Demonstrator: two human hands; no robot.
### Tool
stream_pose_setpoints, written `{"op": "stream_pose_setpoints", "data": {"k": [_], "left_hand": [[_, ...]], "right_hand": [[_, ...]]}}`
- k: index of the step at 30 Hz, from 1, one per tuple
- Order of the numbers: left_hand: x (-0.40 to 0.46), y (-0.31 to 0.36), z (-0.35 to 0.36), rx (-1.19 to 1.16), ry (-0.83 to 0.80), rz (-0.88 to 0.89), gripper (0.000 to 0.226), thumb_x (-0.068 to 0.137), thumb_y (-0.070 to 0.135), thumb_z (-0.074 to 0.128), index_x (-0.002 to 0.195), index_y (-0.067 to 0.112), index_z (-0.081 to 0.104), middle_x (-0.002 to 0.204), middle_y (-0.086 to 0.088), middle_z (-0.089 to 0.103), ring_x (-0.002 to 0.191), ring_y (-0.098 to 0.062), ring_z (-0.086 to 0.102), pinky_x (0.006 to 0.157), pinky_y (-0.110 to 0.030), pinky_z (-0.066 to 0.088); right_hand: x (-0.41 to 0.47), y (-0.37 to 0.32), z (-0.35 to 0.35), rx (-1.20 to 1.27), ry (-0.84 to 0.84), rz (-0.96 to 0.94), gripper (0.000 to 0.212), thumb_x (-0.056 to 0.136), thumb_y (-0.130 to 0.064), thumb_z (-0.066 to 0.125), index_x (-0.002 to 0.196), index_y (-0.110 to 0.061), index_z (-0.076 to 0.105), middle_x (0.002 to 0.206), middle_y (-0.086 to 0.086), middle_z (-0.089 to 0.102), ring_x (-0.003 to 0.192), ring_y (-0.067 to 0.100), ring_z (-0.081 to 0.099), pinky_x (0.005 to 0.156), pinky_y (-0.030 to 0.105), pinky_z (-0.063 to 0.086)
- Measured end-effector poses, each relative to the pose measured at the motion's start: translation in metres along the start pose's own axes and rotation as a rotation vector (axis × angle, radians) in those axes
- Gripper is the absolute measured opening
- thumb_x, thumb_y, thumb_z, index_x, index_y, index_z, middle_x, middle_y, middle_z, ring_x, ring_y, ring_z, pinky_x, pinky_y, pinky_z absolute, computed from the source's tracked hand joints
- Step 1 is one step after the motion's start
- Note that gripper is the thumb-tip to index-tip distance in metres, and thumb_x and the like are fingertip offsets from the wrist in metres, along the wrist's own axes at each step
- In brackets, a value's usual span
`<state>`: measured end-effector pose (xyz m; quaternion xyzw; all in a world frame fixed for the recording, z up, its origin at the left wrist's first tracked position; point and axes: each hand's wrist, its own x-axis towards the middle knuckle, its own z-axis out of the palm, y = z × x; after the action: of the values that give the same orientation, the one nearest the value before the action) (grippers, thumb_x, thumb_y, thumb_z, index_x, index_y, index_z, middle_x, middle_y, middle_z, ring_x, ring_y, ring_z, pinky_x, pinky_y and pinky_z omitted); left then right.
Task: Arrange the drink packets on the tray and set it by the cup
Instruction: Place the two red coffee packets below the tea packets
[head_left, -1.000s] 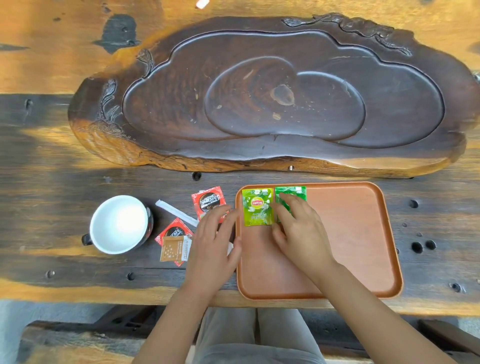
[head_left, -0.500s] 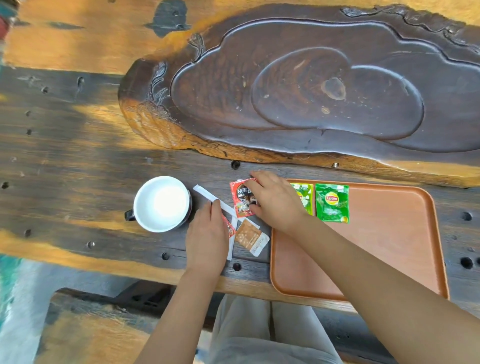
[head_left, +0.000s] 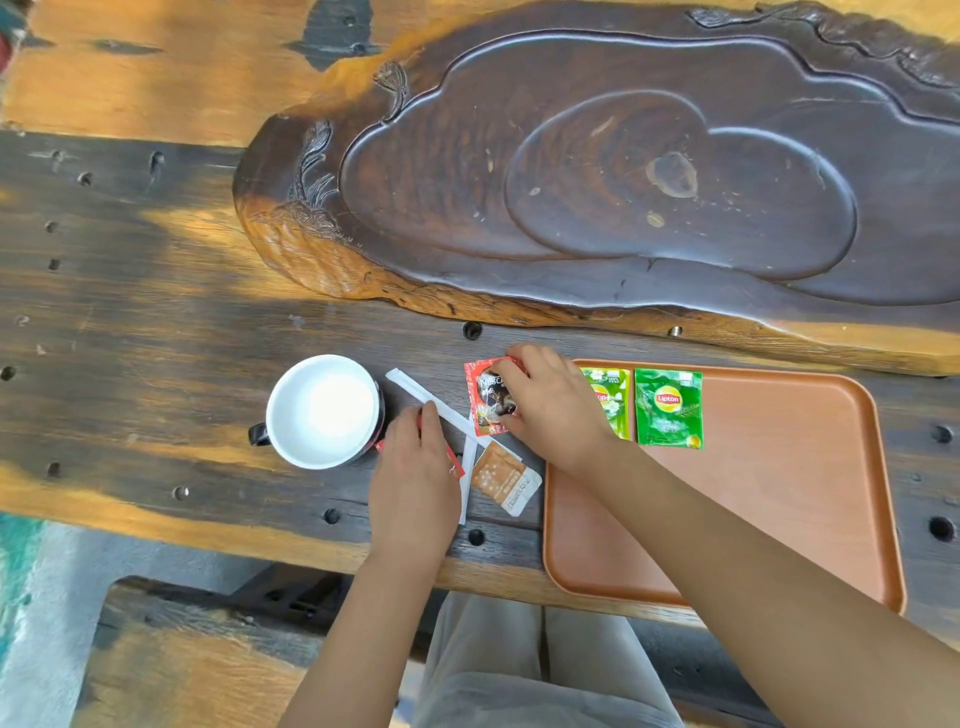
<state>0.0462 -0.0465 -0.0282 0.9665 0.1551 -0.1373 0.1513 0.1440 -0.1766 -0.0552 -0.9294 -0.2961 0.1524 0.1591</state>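
Our right hand (head_left: 550, 402) pinches the red coffee packet (head_left: 485, 402) to move it onto the tray (head_left: 779, 493) beside the green tea packets (head_left: 667, 408), while our left hand (head_left: 415, 467) lies flat on another red packet (head_left: 456, 464) to keep it from sliding.

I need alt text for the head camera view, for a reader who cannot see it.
A person's right hand grips a red coffee packet on a dark wooden table, between a white cup and an orange tray holding two green tea packets. The left hand rests on other packets near the cup.

Carved tea board (head_left: 649, 197), wooden table (head_left: 130, 312)
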Motion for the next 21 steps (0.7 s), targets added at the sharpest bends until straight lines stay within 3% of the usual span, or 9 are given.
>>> {"op": "stream_pose_setpoints", "data": {"k": [3,7,11,12,15,18,21], "left_hand": [[-0.004,-0.002,0.003,0.080,-0.065,-0.008,0.063,0.072,-0.004,0.064,0.131,-0.004,0.042,0.126,-0.023,0.054,0.116,-0.036,0.051,0.093,-0.044,0.045],[-0.001,-0.003,0.009,0.145,-0.045,-0.031,0.065,0.057,-0.006,0.077,0.117,-0.008,0.053,0.112,-0.025,0.061,0.101,-0.039,0.059,0.079,-0.044,0.052],[0.000,0.003,0.004,0.191,-0.088,-0.099,0.059,0.080,0.009,0.063,0.133,0.004,0.036,0.146,-0.025,0.032,0.134,-0.035,0.032,0.105,-0.041,0.033],[0.000,0.004,0.003,0.195,-0.089,-0.102,0.056,0.080,0.010,0.063,0.130,0.007,0.039,0.143,-0.025,0.036,0.131,-0.036,0.036,0.103,-0.042,0.034],[0.000,0.003,0.004,0.184,-0.044,-0.076,0.052,0.060,0.000,0.075,0.108,0.003,0.056,0.110,-0.026,0.059,0.097,-0.041,0.058,0.079,-0.046,0.049],[0.003,0.002,0.001,0.111,0.012,-0.073,0.050,0.061,0.000,0.074,0.107,0.006,0.055,0.098,-0.020,0.056,0.085,-0.036,0.055,0.072,-0.043,0.047],[0.003,0.005,-0.003,0.020,0.073,-0.078,0.043,0.064,-0.006,0.069,0.105,0.005,0.058,0.092,-0.018,0.055,0.075,-0.033,0.054,0.063,-0.041,0.049]], "right_hand": [[0.000,0.000,0.000,-0.004,0.005,-0.002,0.048,0.065,-0.015,0.078,0.107,-0.006,0.057,0.114,0.017,0.058,0.106,0.036,0.053,0.087,0.045,0.045],[0.000,0.000,-0.001,-0.006,-0.012,-0.001,0.048,0.071,-0.018,0.075,0.112,-0.007,0.055,0.119,0.015,0.056,0.111,0.034,0.050,0.092,0.044,0.041],[0.000,-0.001,-0.002,-0.003,-0.024,0.001,0.049,0.072,-0.018,0.074,0.115,-0.008,0.054,0.120,0.015,0.055,0.114,0.033,0.048,0.093,0.044,0.039],[-0.001,-0.001,-0.003,0.003,-0.026,0.004,0.049,0.071,-0.017,0.075,0.115,-0.008,0.054,0.120,0.015,0.055,0.114,0.034,0.048,0.094,0.044,0.040],[-0.002,-0.001,-0.004,0.024,-0.031,0.006,0.050,0.069,-0.014,0.076,0.114,-0.006,0.055,0.120,0.017,0.056,0.113,0.035,0.049,0.094,0.045,0.040],[-0.002,-0.002,-0.005,0.054,-0.006,0.011,0.045,0.069,-0.006,0.073,0.111,-0.004,0.057,0.116,0.018,0.057,0.109,0.036,0.051,0.090,0.046,0.044],[-0.004,-0.001,-0.006,0.130,0.056,0.018,0.037,0.070,0.008,0.063,0.106,0.000,0.058,0.108,0.019,0.057,0.099,0.036,0.052,0.077,0.047,0.051]]}}
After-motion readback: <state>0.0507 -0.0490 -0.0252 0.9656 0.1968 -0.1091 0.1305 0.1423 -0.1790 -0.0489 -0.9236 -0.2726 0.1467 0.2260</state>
